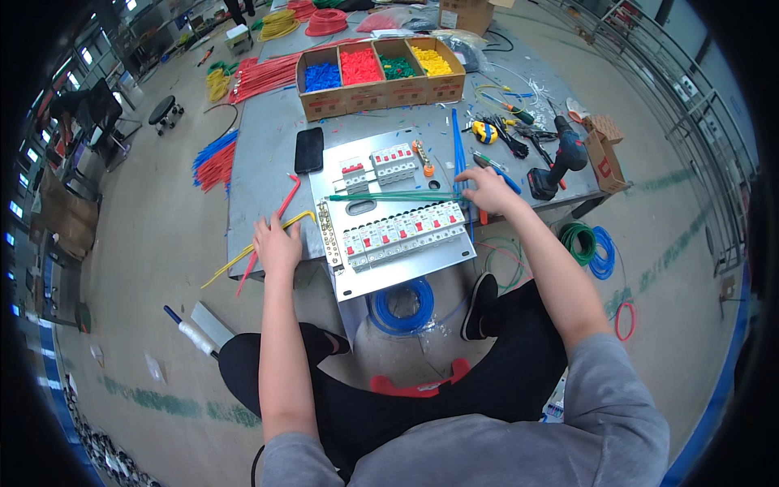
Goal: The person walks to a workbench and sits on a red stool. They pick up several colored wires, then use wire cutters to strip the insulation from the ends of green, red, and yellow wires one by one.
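My left hand [277, 243] rests at the table's near left edge, fingers apart, over a yellow wire [235, 265] and a red wire [288, 196] with bent ends. My right hand [487, 193] is at the right ends of several green wires [393, 196], beside a bundle of blue wires [458, 146]. Its thumb and index finger look apart. The green wires lie across a metal mounting plate [389, 280]. On that plate sit a long row of circuit breakers [406, 235], a shorter breaker group [393, 162], a red-switched breaker [354, 173] and a brass terminal bar [327, 235].
Beyond the plate stands a cardboard box [349, 101] of coloured wire caps. A black phone [309, 150] lies left of the plate. On the right are a cordless drill [564, 158], a tape measure [484, 132] and pliers [497, 170]. Blue wire coils [403, 307] lie below the table edge.
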{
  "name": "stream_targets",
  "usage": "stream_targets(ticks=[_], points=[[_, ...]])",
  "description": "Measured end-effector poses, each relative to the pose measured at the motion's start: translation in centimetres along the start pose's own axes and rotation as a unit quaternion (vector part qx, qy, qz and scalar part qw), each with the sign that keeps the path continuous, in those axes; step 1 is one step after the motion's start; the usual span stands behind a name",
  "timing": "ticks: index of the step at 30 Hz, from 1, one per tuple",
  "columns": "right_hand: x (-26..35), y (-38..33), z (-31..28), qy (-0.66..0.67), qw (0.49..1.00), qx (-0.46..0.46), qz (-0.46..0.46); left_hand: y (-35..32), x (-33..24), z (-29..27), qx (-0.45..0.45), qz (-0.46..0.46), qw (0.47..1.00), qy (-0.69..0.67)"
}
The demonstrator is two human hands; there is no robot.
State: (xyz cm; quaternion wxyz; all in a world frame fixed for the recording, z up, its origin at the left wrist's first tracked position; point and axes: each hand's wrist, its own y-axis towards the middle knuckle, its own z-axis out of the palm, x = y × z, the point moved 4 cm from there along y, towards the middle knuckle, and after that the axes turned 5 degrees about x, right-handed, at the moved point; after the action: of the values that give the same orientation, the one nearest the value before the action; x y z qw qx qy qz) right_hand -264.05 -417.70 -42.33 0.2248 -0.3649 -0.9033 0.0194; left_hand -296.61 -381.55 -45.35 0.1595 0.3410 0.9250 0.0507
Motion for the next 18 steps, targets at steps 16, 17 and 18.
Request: stream_targets(ticks=[16, 17, 18], points=[[2.9, 1.3, -0.6, -0.022, 1.000, 0.006, -0.015, -2.8, -12.5, -7.4, 0.090, 0.113, 0.982, -0.121], [3.1, 1.0, -1.1, -0.005, 1.000, 0.012, -0.012, -3.3, -13.8, -7.6, 0.127, 0.104, 0.974, -0.154], [3.5, 0.3, -1.6, 0.012, 1.000, 0.018, -0.008, -3.7, -15.3, -8.3, 0.164, 0.095, 0.964, -0.185]])
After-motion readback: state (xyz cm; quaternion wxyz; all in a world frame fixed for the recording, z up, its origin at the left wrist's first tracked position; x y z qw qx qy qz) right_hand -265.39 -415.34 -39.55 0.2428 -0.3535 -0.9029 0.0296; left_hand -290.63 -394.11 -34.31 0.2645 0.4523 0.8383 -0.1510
